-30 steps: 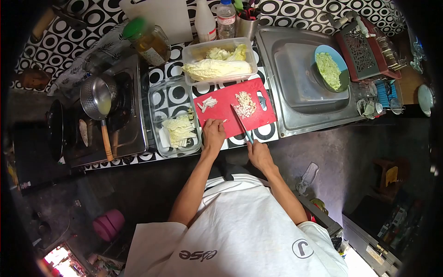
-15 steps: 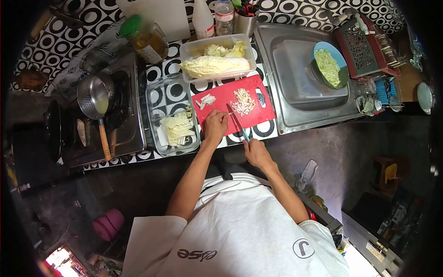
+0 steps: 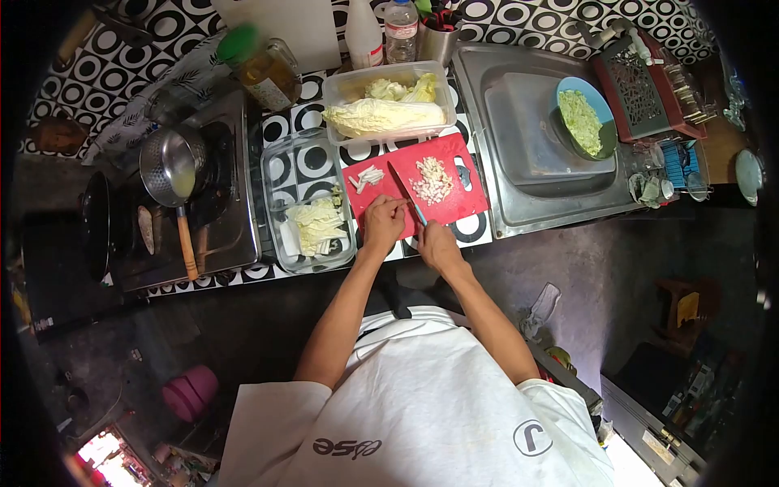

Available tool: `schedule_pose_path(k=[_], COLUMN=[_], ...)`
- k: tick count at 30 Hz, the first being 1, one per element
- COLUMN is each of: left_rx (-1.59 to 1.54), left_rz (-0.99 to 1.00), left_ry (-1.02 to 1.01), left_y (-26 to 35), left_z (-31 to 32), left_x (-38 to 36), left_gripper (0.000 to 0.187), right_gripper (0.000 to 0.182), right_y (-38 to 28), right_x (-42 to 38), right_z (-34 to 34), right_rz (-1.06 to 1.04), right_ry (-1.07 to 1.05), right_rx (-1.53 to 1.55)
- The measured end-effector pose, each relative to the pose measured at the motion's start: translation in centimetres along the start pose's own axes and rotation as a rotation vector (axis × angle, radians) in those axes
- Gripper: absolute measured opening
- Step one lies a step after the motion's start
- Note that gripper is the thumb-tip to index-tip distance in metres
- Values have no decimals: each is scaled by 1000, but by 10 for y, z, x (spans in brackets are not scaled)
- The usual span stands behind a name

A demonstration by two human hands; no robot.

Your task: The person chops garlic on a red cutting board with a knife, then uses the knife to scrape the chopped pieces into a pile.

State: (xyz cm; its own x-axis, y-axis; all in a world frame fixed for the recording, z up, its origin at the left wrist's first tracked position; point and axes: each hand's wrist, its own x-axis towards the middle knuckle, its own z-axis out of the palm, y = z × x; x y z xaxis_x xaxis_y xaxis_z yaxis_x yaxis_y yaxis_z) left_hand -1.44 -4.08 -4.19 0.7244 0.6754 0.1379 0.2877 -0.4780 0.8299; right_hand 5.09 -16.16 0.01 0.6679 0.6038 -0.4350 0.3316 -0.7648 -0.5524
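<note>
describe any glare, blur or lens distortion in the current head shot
Head view: fisheye distortion, with black corners; the green lid blurred; the bright patch at lower left burnt out; the red board well lit.

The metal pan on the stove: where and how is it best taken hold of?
Probably by the wooden handle, from the front side of the stove: the handle is long, slender and points toward that edge, away from the rounded metal pan. A yellowish patch inside may be liquid, so keeping it level seems wise.
</note>
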Motion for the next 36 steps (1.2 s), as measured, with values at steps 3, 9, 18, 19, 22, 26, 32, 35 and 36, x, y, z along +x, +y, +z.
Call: schedule_pose_path(k=[3,9,18,19,22,26,32,35,36], left_rx=[-14,-43,-35,-27,-18,-27,-25,-48,-44], left_rz=[-38,-66,-46,-35,-77,-90,-126,-129,-134], left_ry=[6,-1,-5,0,-46,-48,-48,-47,-51], left_y=[1,-1,0,1,3,1,-2,0,1], left_z=[-2,0,-1,-1,-4,-4,-4,-5,-5], left_x=[2,5,6,6,5,6,7,7,7], left_gripper=[10,9,9,9,10,10,10,10,10], right_gripper=[34,35,34,34,33,33,36,36,36], right_y=[-8,-5,14,14,11,7,-15,-11,-9], right_x=[0,-18,-33,-31,-21,-3,-10,-18,-21], right_z=[-16,-25,8,9,7,6,-23,-23,-21], right_rz=[-6,20,78,75,53,-7,15,2,3], right_ry=[-62,-125,-20,-13,-3,13,-75,-95,-96], right_rx=[-7,0,3,4,5,-15,-9,27,26])
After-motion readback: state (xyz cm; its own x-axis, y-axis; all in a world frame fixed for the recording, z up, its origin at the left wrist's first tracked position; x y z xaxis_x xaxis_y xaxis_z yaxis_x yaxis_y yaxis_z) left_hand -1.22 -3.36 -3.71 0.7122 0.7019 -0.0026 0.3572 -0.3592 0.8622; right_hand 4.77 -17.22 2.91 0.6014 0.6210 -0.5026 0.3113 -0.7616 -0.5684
